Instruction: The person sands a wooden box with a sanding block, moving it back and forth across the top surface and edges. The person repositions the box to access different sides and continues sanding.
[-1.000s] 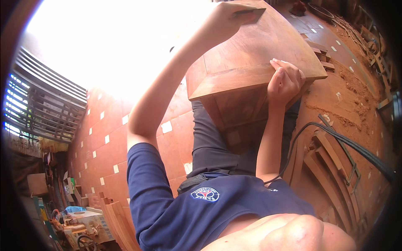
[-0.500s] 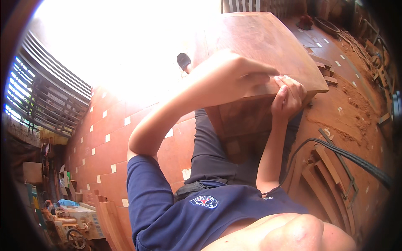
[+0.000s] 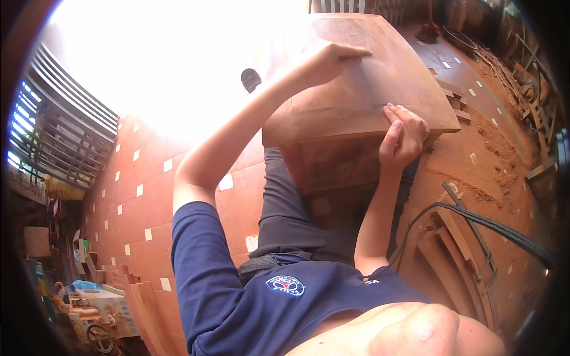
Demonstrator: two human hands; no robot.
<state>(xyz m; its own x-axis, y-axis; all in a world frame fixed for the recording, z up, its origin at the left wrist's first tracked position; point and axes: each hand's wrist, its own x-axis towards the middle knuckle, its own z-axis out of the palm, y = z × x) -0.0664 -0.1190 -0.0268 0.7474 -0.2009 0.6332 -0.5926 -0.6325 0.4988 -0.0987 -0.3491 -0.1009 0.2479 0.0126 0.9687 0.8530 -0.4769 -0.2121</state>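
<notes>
A brown wooden cabinet (image 3: 356, 113) with a flat, overhanging top stands in front of my legs. My left hand (image 3: 332, 59) lies on its top surface, fingers stretched forward and pressed down; whether anything is under the palm is hidden. My right hand (image 3: 404, 136) curls over the near right edge of the top, fingertips on the surface and thumb below the rim. Both forearms reach out from my dark blue shirt (image 3: 279, 296).
The floor is red tile (image 3: 148, 196) with small white insets, with sawdust (image 3: 475, 166) to the right. A black cable (image 3: 493, 228) runs over curved wooden frame parts (image 3: 457, 249) at the right. A small dark object (image 3: 250, 78) lies beyond the cabinet. A machine (image 3: 89, 308) stands lower left.
My left hand slid back along the cabinet top toward me, then forward again. My right hand has kept its hold on the edge.
</notes>
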